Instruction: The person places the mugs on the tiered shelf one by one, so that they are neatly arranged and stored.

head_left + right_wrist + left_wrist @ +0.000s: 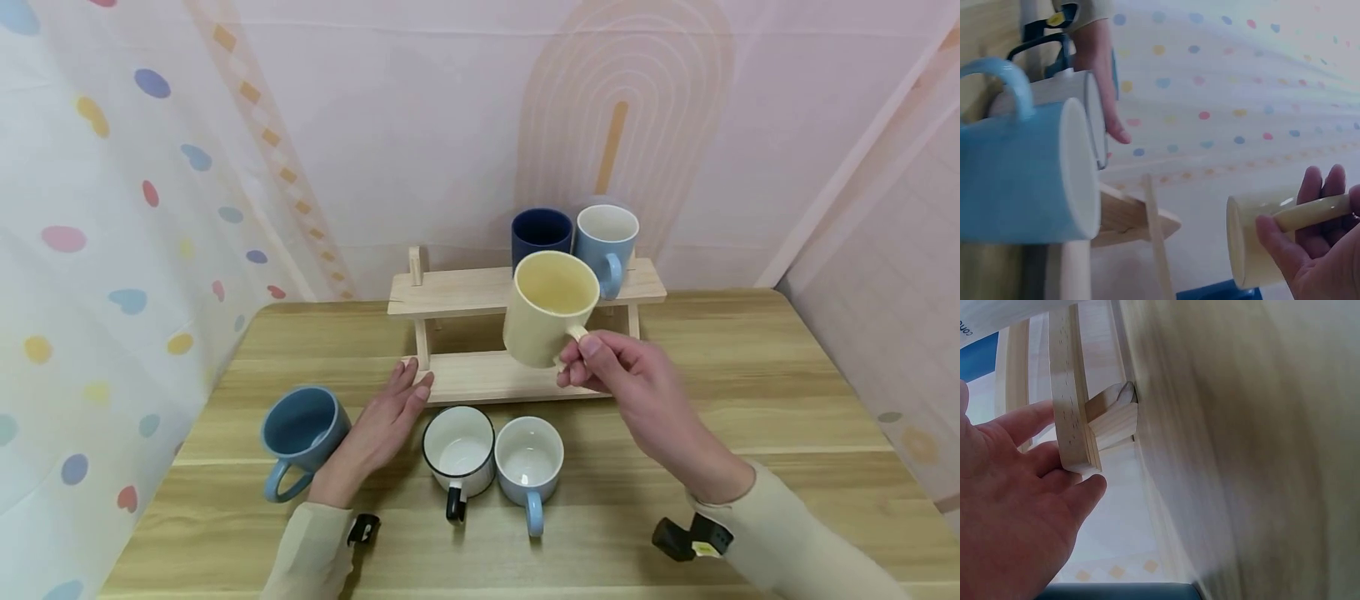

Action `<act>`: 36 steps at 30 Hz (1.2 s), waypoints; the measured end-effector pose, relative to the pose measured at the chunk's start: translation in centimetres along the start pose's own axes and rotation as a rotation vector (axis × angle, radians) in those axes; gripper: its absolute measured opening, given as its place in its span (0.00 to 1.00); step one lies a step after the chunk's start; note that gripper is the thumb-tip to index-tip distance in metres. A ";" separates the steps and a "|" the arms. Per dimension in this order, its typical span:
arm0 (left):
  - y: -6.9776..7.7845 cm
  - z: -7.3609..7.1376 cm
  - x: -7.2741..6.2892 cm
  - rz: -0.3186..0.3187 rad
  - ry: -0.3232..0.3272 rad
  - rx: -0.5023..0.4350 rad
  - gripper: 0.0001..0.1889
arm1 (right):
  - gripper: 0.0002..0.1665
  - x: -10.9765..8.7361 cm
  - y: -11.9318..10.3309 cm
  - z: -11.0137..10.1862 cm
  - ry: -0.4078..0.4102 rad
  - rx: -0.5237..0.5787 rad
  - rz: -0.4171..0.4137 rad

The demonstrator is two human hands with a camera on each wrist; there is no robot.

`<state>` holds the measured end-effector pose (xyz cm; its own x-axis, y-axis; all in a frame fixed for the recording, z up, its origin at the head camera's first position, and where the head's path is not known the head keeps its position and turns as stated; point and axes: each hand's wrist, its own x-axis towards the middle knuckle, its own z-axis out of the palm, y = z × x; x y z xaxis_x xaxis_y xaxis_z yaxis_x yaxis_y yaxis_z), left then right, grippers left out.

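Note:
By its handle, my right hand (648, 396) grips a pale yellow mug (534, 329), held up in front of the two-tier wooden shelf (457, 293). The right wrist view shows the thumb and fingers around that yellow handle (1313, 212). My left hand (380, 427) touches the left end of the lower board (491, 379). In the left wrist view its fingers (1025, 422) lie extended against the board's end (1072, 406). On the upper board stand a navy mug (525, 242) and a light blue mug (592, 243), partly hidden behind the yellow one.
A teal-blue mug (330, 446) stands left of my left forearm. In front of the shelf, a white mug with black rim and handle (472, 483) stands beside another light blue mug (517, 492). Patterned curtains (420, 125) hang behind the wooden table (757, 358).

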<state>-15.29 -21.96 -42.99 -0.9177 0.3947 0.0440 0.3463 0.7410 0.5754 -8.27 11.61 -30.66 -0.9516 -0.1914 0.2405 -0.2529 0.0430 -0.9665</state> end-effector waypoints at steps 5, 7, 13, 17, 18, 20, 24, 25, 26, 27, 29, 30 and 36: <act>0.0 -0.1 0.0 -0.015 0.001 -0.008 0.32 | 0.23 1.8 -0.7 1.2 0.016 0.063 -0.004; 0.0 -0.1 0.0 -0.017 0.000 -0.009 0.32 | 0.22 2.6 -1.0 1.7 0.021 0.083 -0.015; -0.1 -0.1 -0.1 -0.015 0.005 -0.009 0.32 | 0.19 4.9 -1.4 3.2 0.028 0.114 -0.041; -0.1 0.0 0.0 -0.012 0.006 -0.005 0.32 | 0.19 6.2 -1.7 4.0 0.023 0.114 -0.040; -0.1 0.1 0.0 -0.014 0.005 -0.008 0.32 | 0.19 6.5 -1.7 4.2 0.023 0.112 -0.035; -0.2 0.1 0.0 -0.011 0.003 -0.006 0.31 | 0.19 7.2 -1.6 4.5 0.022 0.110 -0.021; -0.1 0.2 0.0 -0.014 0.001 -0.010 0.32 | 0.19 8.6 -1.3 5.1 0.026 0.106 0.002; -0.1 0.2 0.0 -0.015 0.001 -0.010 0.32 | 0.19 8.9 -1.2 5.2 0.028 0.104 0.006; -0.1 0.2 0.1 -0.016 0.002 -0.009 0.32 | 0.19 9.2 -1.1 5.4 0.030 0.103 0.012; -0.1 0.2 0.0 -0.015 0.004 -0.010 0.32 | 0.19 9.4 -1.0 5.5 0.030 0.102 0.017; -0.1 0.2 0.1 -0.015 0.005 -0.010 0.31 | 0.19 9.9 -0.8 5.8 0.033 0.108 0.031; -0.1 0.2 0.1 -0.015 0.006 -0.011 0.31 | 0.20 10.2 -0.7 6.0 0.035 0.115 0.039; 0.1 0.1 0.0 -0.020 0.008 -0.012 0.32 | 0.20 11.4 -0.1 6.8 0.052 0.136 0.089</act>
<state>-15.28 -21.81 -43.02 -0.9259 0.3756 0.0395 0.3260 0.7421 0.5857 -17.94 2.73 -28.42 -0.9778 -0.1417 0.1544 -0.1447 -0.0767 -0.9865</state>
